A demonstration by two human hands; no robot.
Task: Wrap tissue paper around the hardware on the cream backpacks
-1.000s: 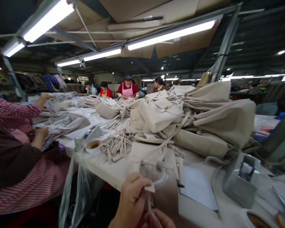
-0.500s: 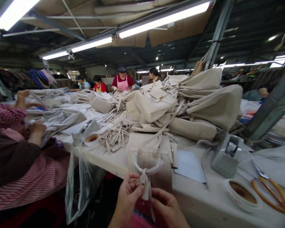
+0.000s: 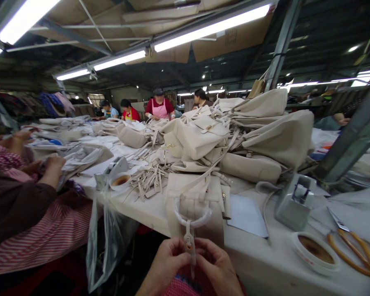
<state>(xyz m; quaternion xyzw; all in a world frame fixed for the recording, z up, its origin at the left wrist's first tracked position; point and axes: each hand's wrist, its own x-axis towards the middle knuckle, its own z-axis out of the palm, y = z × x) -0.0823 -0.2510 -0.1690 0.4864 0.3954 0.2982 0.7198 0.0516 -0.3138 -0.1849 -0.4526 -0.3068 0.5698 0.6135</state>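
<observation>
A cream handbag (image 3: 195, 193) lies at the table's near edge, its handle loop (image 3: 191, 216) hanging towards me. A small cream strap tab (image 3: 190, 244) with a metal stud hangs from that handle. My left hand (image 3: 166, 267) and my right hand (image 3: 218, 269) both pinch this tab from either side, fingers closed on it, just below the table edge.
A tall heap of cream handbags (image 3: 249, 131) fills the table's middle, with loose straps (image 3: 149, 179) beside it. A tape dispenser (image 3: 292, 203), a tape roll (image 3: 314, 250) and orange-handled scissors (image 3: 351, 246) lie to the right. Co-workers sit at left and at the far end; a plastic bag (image 3: 106, 242) hangs off the edge.
The view has tilted down, bringing the scissors and tape roll into sight. My hands have come together on the strap tab, lower than before.
</observation>
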